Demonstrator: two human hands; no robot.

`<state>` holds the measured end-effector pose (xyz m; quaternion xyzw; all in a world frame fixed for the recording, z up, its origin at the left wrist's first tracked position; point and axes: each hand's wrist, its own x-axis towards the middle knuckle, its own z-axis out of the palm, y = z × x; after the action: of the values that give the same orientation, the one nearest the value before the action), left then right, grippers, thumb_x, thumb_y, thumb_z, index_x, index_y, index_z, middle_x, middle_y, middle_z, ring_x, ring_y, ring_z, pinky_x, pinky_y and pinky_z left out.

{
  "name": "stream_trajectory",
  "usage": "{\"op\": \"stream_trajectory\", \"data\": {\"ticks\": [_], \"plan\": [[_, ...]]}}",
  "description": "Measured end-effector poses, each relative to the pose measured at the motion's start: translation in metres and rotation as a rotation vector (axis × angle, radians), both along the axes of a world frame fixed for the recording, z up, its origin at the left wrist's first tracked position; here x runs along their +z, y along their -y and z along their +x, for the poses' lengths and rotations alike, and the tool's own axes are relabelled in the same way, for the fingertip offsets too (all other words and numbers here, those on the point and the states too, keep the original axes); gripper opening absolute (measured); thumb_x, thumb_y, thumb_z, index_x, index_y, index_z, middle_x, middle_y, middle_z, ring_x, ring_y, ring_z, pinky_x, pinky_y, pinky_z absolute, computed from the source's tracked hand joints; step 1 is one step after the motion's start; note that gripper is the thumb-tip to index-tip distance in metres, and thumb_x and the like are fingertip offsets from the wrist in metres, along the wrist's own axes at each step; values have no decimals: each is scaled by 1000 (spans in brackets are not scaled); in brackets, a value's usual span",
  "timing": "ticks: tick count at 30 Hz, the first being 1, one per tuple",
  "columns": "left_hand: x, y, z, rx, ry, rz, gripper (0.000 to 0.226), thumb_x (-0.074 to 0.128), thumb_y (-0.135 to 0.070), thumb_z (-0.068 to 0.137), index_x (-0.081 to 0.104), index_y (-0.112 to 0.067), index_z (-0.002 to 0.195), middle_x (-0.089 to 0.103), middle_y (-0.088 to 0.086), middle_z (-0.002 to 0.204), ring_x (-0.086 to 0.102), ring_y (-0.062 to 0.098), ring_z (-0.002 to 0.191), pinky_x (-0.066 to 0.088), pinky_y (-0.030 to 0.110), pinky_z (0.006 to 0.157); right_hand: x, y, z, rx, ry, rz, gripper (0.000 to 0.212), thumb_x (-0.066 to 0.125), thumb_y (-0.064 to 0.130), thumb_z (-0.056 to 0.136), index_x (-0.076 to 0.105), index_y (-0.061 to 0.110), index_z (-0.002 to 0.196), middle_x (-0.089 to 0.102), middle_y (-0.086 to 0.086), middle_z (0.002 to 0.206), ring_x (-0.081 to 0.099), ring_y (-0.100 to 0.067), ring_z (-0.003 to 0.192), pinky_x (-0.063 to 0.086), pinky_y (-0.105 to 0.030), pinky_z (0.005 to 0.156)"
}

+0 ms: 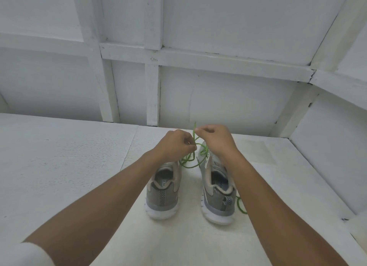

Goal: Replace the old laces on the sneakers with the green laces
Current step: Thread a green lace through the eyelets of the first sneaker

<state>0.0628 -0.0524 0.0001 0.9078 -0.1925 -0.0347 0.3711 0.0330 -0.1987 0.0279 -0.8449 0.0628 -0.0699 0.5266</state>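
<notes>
- The green lace (191, 156) is bright green, and so is the second lace (240, 205).
- Both the left sneaker (163, 194) and the right sneaker (217, 192) are grey with beige collars, white soles, and a black-and-white chevron heel tab (163, 198).
- The bench (69, 166) is white.
- The panelled wall (218, 37) is white.
- The sleeve (25, 254) is white.

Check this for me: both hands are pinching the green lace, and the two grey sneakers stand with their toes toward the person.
One detail is wrong. In the head view the left grey sneaker and right grey sneaker stand with their heels toward the person, toes away. The left hand and right hand are indeed pinching the green lace.
</notes>
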Motion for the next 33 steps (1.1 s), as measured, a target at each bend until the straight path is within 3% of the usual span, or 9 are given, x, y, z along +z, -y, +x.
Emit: {"op": "stream_trajectory", "data": {"ticks": [4, 7, 11, 16, 19, 23, 27, 30, 33], "plan": [[-4, 1, 2, 1, 4, 33, 10, 68, -35, 84, 62, -35, 76, 66, -10, 78, 63, 13, 81, 52, 32, 75, 2, -1, 9, -6, -45, 54, 7, 72, 21, 83, 73, 14, 83, 69, 7, 82, 62, -9, 83, 43, -22, 65], [-4, 0, 2, -6, 18, 49, 9, 68, -36, 85, 63, -33, 78, 64, -12, 77, 63, 13, 81, 52, 32, 76, 4, 0, 12, 13, -78, 35, 8, 72, 19, 81, 73, 11, 82, 63, 7, 74, 57, -8, 74, 40, -23, 61], [-3, 0, 3, -22, 40, 75, 8, 66, -35, 86, 61, -35, 78, 61, -16, 76, 63, 13, 83, 53, 34, 78, 2, 1, 19, 16, -120, 52, 13, 74, 28, 81, 70, 16, 77, 66, 5, 79, 60, -9, 82, 43, -24, 65], [-2, -3, 2, -2, 38, 49, 14, 66, -38, 87, 67, -27, 94, 63, -13, 79, 61, 11, 85, 45, 24, 72, -2, 9, 30, -23, -94, 27, 11, 67, 22, 87, 67, 12, 82, 63, 2, 83, 61, -15, 85, 51, -34, 81], [2, -17, 7, 113, 53, -3, 24, 64, -42, 87, 69, -23, 102, 67, -9, 94, 61, 9, 88, 45, 23, 77, -9, 25, 41, -93, -116, 12, 15, 63, 18, 86, 56, 13, 73, 58, -2, 79, 58, -21, 80, 50, -36, 79], [0, -44, 12, 277, 65, 43, 18, 58, -27, 90, 70, -19, 102, 69, -3, 107, 61, 14, 89, 45, 24, 78, -20, 32, 50, -42, -253, -106, 32, 62, 18, 87, 38, 18, 65, 39, -3, 66, 40, -20, 67, 36, -32, 66], [-18, -61, 10, 297, -59, 90, 31, 59, -40, 91, 65, -18, 111, 66, 0, 114, 55, 15, 96, 45, 27, 83, -28, 24, 58, 5, -282, -279, 41, 58, 11, 87, 30, 18, 57, 29, 0, 56, 28, -17, 52, 24, -26, 51], [-32, -64, 6, 262, -139, 85, 38, 59, -47, 90, 63, -18, 114, 65, 1, 114, 53, 15, 94, 43, 26, 80, -34, 14, 63, 59, -301, -404, 41, 56, 9, 86, 28, 17, 57, 28, -1, 56, 25, -16, 53, 21, -28, 50], [-40, -62, 5, 256, -158, 59, 34, 60, -41, 90, 62, -19, 116, 64, 1, 118, 52, 15, 96, 41, 26, 81, -37, 3, 66, 111, -303, -498, 35, 53, 6, 83, 29, 14, 59, 30, -3, 59, 25, -18, 55, 22, -29, 52]]}}
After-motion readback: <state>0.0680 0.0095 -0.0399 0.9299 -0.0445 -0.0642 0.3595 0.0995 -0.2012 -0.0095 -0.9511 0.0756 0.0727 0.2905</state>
